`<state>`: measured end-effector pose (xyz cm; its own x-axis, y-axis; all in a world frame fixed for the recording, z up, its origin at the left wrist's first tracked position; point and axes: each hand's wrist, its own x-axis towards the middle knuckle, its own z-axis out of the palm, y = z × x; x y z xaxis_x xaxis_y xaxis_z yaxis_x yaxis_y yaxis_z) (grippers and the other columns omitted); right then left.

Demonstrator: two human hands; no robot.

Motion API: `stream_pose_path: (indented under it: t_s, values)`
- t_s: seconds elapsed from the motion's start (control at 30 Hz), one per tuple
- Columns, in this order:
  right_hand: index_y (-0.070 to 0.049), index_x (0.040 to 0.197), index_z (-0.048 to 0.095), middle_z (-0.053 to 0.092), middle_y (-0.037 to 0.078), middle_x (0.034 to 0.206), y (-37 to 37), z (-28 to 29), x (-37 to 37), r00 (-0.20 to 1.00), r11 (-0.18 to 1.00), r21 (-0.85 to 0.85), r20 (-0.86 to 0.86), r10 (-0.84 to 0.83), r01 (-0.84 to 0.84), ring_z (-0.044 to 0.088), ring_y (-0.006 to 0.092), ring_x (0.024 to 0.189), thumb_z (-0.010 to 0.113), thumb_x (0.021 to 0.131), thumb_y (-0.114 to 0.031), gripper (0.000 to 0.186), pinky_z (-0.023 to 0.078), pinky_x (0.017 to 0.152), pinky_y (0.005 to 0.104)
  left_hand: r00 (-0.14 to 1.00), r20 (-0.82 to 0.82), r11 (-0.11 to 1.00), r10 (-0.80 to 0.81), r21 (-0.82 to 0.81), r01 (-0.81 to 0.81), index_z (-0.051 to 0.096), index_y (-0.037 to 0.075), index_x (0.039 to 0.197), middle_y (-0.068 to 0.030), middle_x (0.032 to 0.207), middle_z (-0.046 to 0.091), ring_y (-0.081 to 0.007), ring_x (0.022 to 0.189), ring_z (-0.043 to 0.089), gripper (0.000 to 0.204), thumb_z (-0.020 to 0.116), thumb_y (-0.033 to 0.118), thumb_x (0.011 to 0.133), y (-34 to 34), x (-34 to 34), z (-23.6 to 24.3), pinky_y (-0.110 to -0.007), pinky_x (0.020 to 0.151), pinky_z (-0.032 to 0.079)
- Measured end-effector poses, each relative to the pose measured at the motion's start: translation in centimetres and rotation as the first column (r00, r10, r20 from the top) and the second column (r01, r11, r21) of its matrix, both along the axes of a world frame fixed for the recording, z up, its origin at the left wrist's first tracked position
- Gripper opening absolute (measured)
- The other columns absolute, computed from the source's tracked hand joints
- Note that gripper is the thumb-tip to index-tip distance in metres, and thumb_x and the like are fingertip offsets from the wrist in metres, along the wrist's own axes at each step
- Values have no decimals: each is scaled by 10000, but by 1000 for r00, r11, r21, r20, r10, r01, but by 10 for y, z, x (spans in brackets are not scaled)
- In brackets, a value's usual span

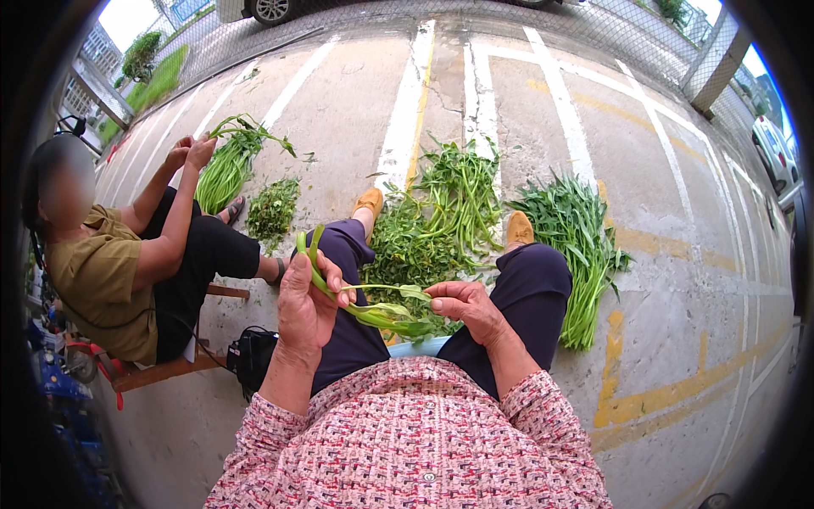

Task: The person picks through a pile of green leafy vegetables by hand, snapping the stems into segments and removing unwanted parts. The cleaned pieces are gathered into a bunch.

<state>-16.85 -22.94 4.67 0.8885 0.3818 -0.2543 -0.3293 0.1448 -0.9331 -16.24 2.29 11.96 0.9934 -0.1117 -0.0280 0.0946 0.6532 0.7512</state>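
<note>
The left hand (307,307) grips a bunch of long green stems (326,284) above the lap, and the right hand (462,303) pinches one thin leafy stalk (381,289) between them.

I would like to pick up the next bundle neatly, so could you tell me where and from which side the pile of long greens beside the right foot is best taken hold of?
Probably at the bare stalk end of the pile of long greens, nearest the right hand. There the stems lie parallel and bunched, while the far end fans into loose leaves. Coming from above, across the stems, should let the fingers close around them.
</note>
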Motion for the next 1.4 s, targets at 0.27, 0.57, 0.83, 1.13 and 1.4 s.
stream_pose_path:
  t_s: [0.27,0.57,0.83,1.13,1.4]
  values:
    - [5,915,689,620,-23,783,-1,-17,1,998,1000,1,60,-3,3,515,48,714,673,827,-142,172,420,666,215,1000,4,998,-9,62,8,509,74,970,-70,729,541,-184,587,562,288,425,349,986,-1,0,-7,-378,651,494]
    - [12,815,661,599,-30,733,3,-31,1,996,990,-131,61,59,-51,487,44,675,607,812,-72,100,405,626,215,999,-43,993,29,117,-23,489,66,943,-87,708,551,-188,566,570,265,450,326,980,1,-13,-5,-358,616,513]
    - [27,752,642,557,2,606,5,-35,0,990,931,-360,143,-8,59,484,83,583,587,765,-129,166,419,556,262,1000,-13,984,-20,177,22,479,39,990,-87,708,566,-171,581,581,288,485,326,966,-7,-21,-11,-298,588,513]
    - [11,744,633,526,-20,600,5,-27,2,974,975,-122,-105,-199,186,409,48,524,571,776,-85,119,307,489,203,1000,-19,977,-5,212,8,487,76,967,-90,712,555,-191,572,585,243,478,319,969,-6,-18,-16,-345,626,515]
    - [-61,690,554,444,-32,564,-5,-31,11,875,915,85,-336,-347,395,362,63,463,543,825,-107,143,267,418,212,994,16,991,107,82,-108,494,79,975,-62,707,538,-171,580,568,274,440,348,981,17,-7,-4,-348,636,495]
